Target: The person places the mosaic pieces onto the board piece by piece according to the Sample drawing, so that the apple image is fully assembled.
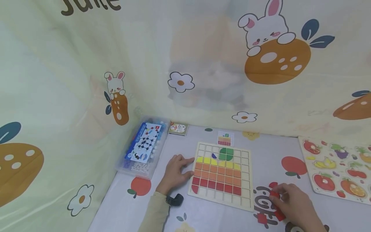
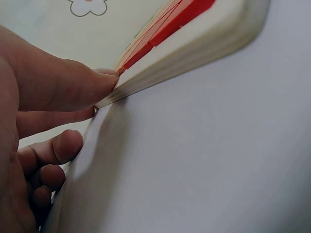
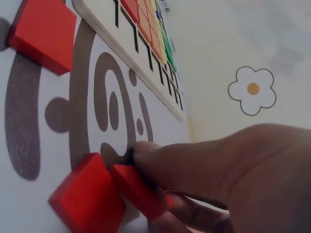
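Observation:
A wooden grid board lies on the table, holding rows of red tiles, orange tiles and yellow tiles. Green pieces and a small blue piece sit near its top. Along the board's left edge, my left hand touches with thumb and index finger spread apart. To the right of the board, my right hand pinches a red tile between thumb and fingers. Another red tile lies against it, and a red square tile rests apart, nearer the front.
A small pattern card lies behind the board. Back left stands a clear plastic box with a blue label, beside a small card pack. A fruit puzzle board is at the far right. Printed curtains hang behind and left.

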Tool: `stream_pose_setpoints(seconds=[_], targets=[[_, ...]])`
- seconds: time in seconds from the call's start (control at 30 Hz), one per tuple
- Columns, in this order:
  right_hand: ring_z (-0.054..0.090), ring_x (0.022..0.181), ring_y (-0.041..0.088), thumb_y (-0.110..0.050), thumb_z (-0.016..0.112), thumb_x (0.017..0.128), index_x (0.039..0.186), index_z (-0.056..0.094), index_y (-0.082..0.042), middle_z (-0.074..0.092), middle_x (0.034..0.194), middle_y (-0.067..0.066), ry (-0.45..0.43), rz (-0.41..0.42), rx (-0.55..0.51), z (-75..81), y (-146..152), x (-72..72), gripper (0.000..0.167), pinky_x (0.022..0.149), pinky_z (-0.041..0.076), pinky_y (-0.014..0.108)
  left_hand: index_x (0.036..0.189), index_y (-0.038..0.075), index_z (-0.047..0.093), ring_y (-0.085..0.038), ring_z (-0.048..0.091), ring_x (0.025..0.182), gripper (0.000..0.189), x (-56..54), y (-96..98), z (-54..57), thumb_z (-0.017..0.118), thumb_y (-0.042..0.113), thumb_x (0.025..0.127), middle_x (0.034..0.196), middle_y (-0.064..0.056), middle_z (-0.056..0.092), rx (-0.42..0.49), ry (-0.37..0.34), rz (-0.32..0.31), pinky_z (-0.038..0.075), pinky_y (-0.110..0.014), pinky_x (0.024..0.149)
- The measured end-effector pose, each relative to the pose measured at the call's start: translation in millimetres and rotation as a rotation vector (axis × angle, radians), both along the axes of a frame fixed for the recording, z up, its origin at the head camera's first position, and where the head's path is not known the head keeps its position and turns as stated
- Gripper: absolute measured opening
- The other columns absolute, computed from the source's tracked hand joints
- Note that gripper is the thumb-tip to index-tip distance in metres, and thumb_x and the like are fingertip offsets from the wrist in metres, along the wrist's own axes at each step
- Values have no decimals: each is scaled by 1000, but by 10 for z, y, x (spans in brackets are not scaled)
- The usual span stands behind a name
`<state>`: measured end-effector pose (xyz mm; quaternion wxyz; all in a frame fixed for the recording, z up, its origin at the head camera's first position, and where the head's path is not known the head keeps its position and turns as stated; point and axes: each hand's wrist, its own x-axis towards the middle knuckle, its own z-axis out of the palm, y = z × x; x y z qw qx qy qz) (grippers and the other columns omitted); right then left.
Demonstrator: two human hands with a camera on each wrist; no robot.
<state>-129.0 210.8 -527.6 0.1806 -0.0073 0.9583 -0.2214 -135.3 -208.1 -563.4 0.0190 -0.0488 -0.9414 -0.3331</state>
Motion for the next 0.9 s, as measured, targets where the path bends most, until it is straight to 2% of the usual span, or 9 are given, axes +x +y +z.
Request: stream_pose_setpoints(seconds=[0.13, 0.33, 0.53, 0.63, 0.77, 0.9], targets=[[55, 77, 19, -31, 86, 88, 116, 66, 3, 62, 86, 4, -34, 5, -38, -19, -22, 17, 49, 67, 48, 35, 142, 26, 70, -9, 41, 92, 54, 4, 0, 1, 80, 31, 89, 92, 6, 50, -8, 2, 0, 36, -29, 81], [55, 79, 17, -32, 86, 88, 119, 67, 2, 63, 87, 2, -44, 7, -55, -27, -41, 26, 50, 65, 47, 29, 142, 27, 70, -9, 41, 92, 54, 13, 1, 14, 80, 32, 89, 92, 7, 50, -7, -12, 3, 36, -29, 81], [56, 78, 18, -37, 85, 89, 117, 67, 7, 65, 87, 4, -105, -33, -55, -23, -44, 35, 56, 67, 49, 32, 142, 28, 70, -9, 42, 92, 53, 3, 2, 0, 80, 33, 90, 92, 8, 50, -4, -9, 8, 36, -29, 81], [56, 75, 18, -38, 84, 90, 114, 66, 5, 64, 84, 5, -131, -64, -60, -38, -35, 38, 53, 65, 49, 34, 142, 28, 70, -9, 42, 92, 53, -3, 1, -15, 80, 33, 90, 92, 8, 50, -8, -4, 7, 36, -29, 81], [56, 75, 18, -43, 82, 91, 116, 64, 3, 64, 83, 3, -109, -79, -75, -61, -16, 43, 55, 63, 48, 33, 142, 28, 70, -9, 41, 92, 53, -4, 1, -25, 80, 33, 90, 92, 8, 50, -15, -1, 8, 36, -28, 81], [58, 75, 16, -44, 79, 95, 117, 64, -1, 68, 85, 0, -25, -66, -110, -56, -26, 58, 51, 62, 47, 28, 141, 28, 70, -9, 41, 91, 53, -1, -3, -19, 80, 32, 89, 91, 8, 50, -11, 3, 6, 36, -29, 81]])
